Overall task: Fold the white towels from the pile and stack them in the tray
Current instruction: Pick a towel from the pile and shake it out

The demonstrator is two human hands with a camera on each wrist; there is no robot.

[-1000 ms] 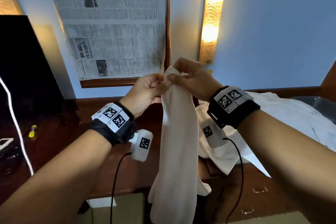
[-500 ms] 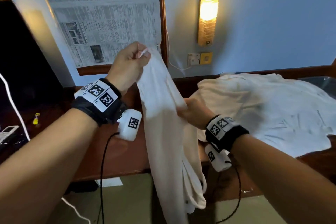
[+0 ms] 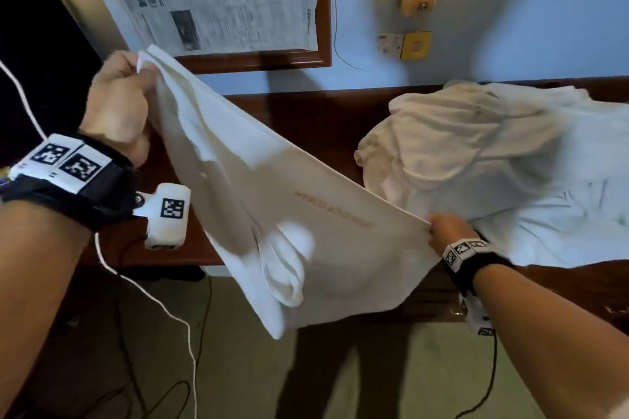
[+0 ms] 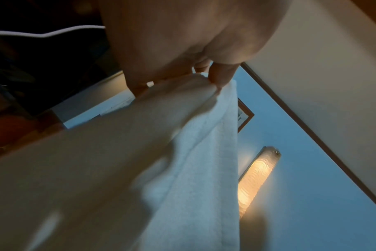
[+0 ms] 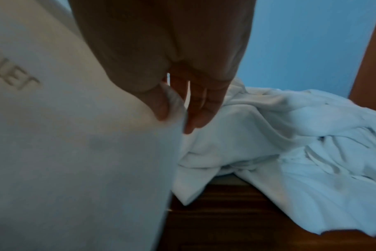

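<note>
One white towel (image 3: 289,214) is held stretched in the air by two corners.
Its upper corner is pinched in the curled left hand (image 3: 117,105), its lower corner between thumb and fingers of the right hand (image 3: 446,231). Behind it, the towel pile (image 3: 503,163) is spread on a dark wooden desk (image 3: 306,119) against a blue wall (image 3: 510,27).

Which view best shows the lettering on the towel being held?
The right wrist view: the tan lettering on the held towel is large there, though cut off at the frame edge, beside the right hand pinching the towel's edge. The head view shows the whole line, small and blurred. The left wrist view shows none.
</note>
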